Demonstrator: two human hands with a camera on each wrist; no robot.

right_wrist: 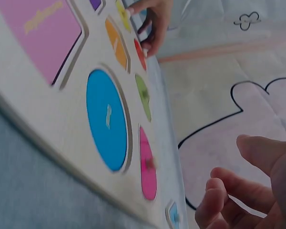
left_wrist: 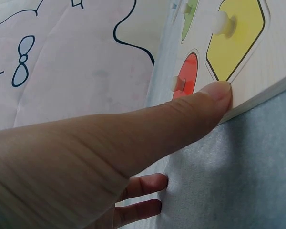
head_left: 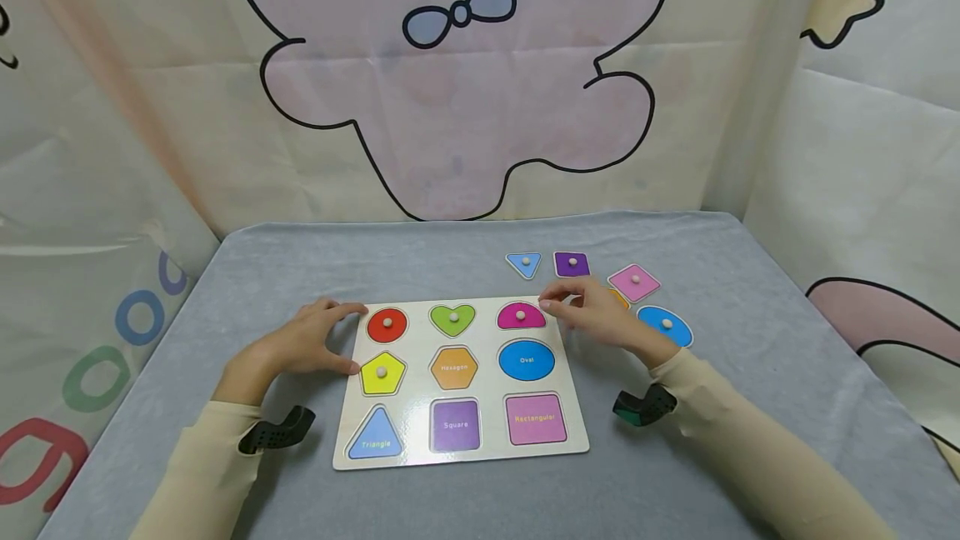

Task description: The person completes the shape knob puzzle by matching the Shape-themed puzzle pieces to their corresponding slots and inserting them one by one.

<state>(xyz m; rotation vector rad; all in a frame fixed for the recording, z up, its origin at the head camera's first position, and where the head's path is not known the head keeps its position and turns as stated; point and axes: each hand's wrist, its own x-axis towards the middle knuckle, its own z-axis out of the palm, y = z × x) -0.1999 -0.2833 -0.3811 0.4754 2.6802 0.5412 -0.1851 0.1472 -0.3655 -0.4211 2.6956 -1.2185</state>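
A white wooden shape-puzzle board lies flat on the table. Knobbed pieces sit in it: a red circle, a green heart, a magenta semicircle and a yellow pentagon. The hexagon, oval, triangle, square and rectangle recesses show printed names. My left hand touches the board's left edge, fingers spread; its thumb rests beside the pentagon. At the top right corner, my right hand hovers by the semicircle, with loosely bent fingers and nothing held.
Loose knobbed pieces lie beyond and right of the board: a blue triangle, a purple square, a pink rectangle and a blue oval. An orange piece is partly hidden by my right hand. Grey cloth covers the table.
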